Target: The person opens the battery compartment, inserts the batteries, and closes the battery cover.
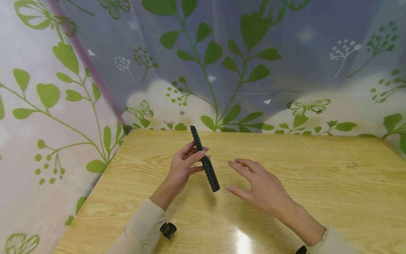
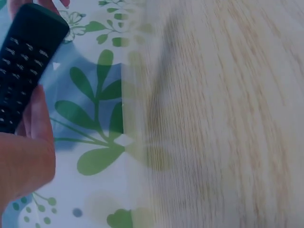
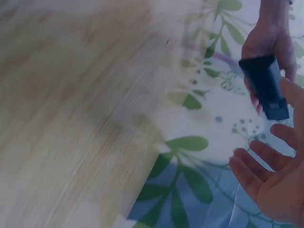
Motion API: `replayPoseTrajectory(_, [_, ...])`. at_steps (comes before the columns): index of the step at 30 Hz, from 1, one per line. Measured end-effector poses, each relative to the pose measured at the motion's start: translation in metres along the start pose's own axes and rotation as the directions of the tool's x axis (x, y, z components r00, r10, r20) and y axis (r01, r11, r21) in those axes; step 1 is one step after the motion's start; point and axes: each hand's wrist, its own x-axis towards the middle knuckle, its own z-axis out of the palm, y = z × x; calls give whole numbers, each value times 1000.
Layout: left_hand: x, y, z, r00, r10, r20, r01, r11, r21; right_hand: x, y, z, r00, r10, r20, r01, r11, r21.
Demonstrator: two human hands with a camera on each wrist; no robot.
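A black remote control is held above the wooden table by my left hand, thumb on one side and fingers on the other. It stands edge-on and tilted in the head view. Rows of buttons show on the remote in the left wrist view, and its smooth back shows on the remote in the right wrist view. My right hand hovers to the right of it, fingers spread and apart from the remote, with nothing in the grasp.
The wooden table reaches back to a curtain printed with green leaves and butterflies. A similar printed cloth hangs along the left side. A small black wrist camera sits at the left sleeve.
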Motion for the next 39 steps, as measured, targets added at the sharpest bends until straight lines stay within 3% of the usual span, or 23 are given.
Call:
replayPoseTrajectory(4, [3, -2, -1, 995, -20, -98, 31, 994, 106, 2, 19, -7, 1000, -6, 0, 6, 997, -80])
replayPoseTrajectory(8, [6, -3, 1, 985, -38, -169, 76, 971, 228, 2, 37, -13, 1000, -9, -16, 7, 991, -137])
replayPoseTrajectory(13, [11, -3, 3, 976, -39, -214, 121, 914, 386, -1, 55, -18, 1000, 26, -17, -29, 987, -158])
replayPoseTrajectory(18, [13, -4, 9, 971, -55, -231, 155, 884, 442, -5, 66, -16, 997, 77, 3, -76, 986, -147])
replayPoseTrajectory(24, [15, -9, 18, 972, -73, -222, 165, 889, 428, -10, 67, -7, 994, 110, 22, -108, 991, -78])
replayPoseTrajectory(34, [18, -19, 32, 980, -97, -175, 155, 920, 359, -6, 37, 13, 991, 125, 53, -129, 989, 75])
replayPoseTrajectory(37, [18, -20, 36, 980, -88, -178, 147, 927, 346, -5, 26, 17, 986, 139, 91, -154, 973, 175])
replayPoseTrajectory(39, [18, -20, 39, 980, -82, -181, 140, 930, 339, -3, 19, 20, 980, 157, 126, -186, 945, 268])
